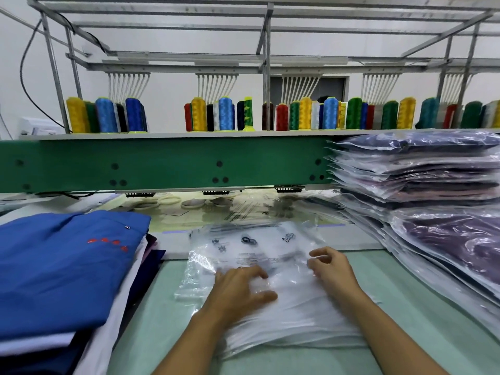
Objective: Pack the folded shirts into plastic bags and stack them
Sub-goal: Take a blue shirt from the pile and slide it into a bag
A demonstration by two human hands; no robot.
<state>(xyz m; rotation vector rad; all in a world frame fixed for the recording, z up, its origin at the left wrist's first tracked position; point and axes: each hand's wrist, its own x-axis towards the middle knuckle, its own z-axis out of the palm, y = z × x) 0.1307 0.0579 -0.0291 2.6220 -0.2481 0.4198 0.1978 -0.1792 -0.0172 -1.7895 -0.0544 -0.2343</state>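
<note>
My flat left hand point(240, 286) presses the plastic bags point(284, 320); my right hand point(328, 267) pinches the edge of the limp, slippery top bag point(251, 247).

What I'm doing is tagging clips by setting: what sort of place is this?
Probably a garment embroidery workshop: coloured thread cones above a green machine beam, bagged shirts stacked at right.
</note>
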